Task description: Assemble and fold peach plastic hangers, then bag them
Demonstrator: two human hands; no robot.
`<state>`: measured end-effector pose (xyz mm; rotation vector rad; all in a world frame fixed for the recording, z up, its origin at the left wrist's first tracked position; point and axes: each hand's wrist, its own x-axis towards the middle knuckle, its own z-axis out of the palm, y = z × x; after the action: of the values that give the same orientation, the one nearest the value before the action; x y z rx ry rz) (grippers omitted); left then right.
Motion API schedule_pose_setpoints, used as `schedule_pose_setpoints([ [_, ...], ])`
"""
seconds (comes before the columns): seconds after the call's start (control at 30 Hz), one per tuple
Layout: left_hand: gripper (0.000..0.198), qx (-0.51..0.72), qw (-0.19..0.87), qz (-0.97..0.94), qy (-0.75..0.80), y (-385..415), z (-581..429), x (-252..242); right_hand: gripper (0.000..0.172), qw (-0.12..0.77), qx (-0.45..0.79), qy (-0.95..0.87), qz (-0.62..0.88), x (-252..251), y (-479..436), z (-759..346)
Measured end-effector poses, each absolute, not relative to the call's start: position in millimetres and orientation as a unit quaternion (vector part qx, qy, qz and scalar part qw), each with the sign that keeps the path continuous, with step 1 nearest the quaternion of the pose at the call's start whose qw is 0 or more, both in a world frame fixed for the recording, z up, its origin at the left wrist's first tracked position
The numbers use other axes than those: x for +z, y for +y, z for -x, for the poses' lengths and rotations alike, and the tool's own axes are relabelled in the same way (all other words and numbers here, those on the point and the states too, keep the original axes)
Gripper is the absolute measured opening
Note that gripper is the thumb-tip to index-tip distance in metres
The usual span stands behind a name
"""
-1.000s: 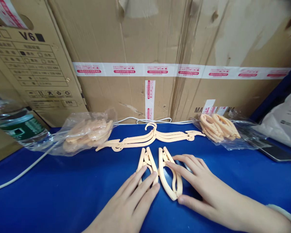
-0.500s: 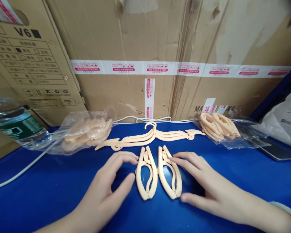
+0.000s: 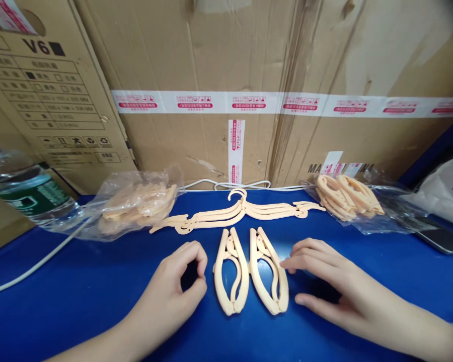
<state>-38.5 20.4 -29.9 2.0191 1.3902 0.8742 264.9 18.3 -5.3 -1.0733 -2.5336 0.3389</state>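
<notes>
A folded cream plastic hanger [image 3: 242,281] lies flat on the blue table, its hook end pointing away from me. Beside it on the right is a second folded hanger [image 3: 283,289]. My left hand [image 3: 173,281] rests left of the pair, apart from them, with fingers curled in to the thumb and nothing held. On the other side, my right hand [image 3: 332,281] is open, thumb and fingers apart. Its index fingertip is at the right folded hanger's outer edge; whether it touches I cannot tell. Behind them lie several unfolded hangers [image 3: 226,217], stacked, hooks to the back.
Clear bags of folded hangers lie at the back left [image 3: 136,203] and back right [image 3: 349,198]. A water bottle [image 3: 33,196] stands far left, near a white cable [image 3: 33,274]. A dark phone [image 3: 443,239] lies far right. Large cardboard boxes [image 3: 196,151] wall off the back.
Both hands have drawn outward, away from the two folded hangers. My left fingers have curled in to the thumb. The hangers stay in place; the view has shifted slightly.
</notes>
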Motion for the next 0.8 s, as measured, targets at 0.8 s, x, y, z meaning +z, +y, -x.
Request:
schedule_pose_setpoints([
  [0.8,0.01,0.322,0.293,-0.745,0.505,23.2,38.0,-25.3,0.048,0.156,0.142,-0.922,0.325,-2.0,19.2,-264.4],
])
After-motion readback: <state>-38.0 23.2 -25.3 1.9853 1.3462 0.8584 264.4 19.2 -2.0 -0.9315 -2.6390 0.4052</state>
